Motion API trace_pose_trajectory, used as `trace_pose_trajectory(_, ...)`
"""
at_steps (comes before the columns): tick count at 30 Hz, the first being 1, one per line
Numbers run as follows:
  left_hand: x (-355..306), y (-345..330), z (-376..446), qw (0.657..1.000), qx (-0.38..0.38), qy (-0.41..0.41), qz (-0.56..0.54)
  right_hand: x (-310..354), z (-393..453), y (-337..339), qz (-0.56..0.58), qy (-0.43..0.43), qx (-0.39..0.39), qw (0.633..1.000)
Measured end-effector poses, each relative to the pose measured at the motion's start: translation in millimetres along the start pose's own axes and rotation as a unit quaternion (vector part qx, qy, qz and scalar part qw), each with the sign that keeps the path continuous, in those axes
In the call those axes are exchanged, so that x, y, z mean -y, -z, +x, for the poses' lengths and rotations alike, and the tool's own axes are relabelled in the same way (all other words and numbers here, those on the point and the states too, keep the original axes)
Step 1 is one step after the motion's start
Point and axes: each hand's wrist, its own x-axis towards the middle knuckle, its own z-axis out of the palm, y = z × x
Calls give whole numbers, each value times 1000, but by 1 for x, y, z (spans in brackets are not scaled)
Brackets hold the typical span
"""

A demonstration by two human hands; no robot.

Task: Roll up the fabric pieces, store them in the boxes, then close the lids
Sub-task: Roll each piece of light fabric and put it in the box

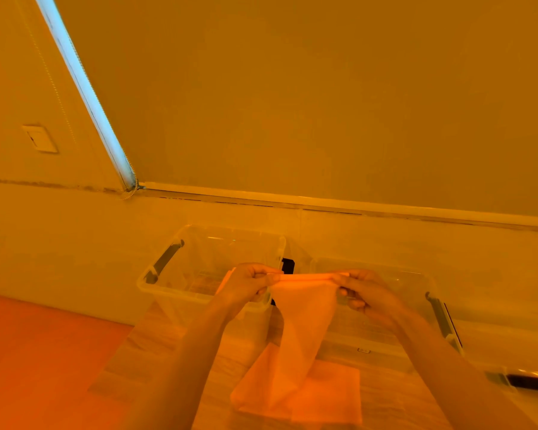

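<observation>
Both hands hold one pale fabric piece (305,308) up in the air by its top edge. My left hand (249,282) pinches the left corner and my right hand (362,290) pinches the right corner. The cloth hangs down in a twisted drape toward a flat stack of more fabric pieces (330,395) on the table. Behind my hands stand two clear plastic boxes without lids: the left box (180,268) with a dark handle, and the right box (416,290), partly hidden by my right hand.
A wooden table top (156,352) carries the boxes and the fabric stack. A clear lid with a dark handle (528,381) lies at the right edge. An orange surface (44,352) lies to the left. A wall ledge and window blind rise behind the boxes.
</observation>
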Motion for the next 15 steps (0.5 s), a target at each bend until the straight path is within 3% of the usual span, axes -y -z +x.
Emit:
trace_pose_trajectory(8, -4, 0, 4, 999, 6, 20, 26, 1, -2, 7, -175, 47, -25, 983)
trace_pose_trajectory(15, -4, -5, 6, 999, 46, 11, 27, 9, -9, -4, -217, 66, -23, 974)
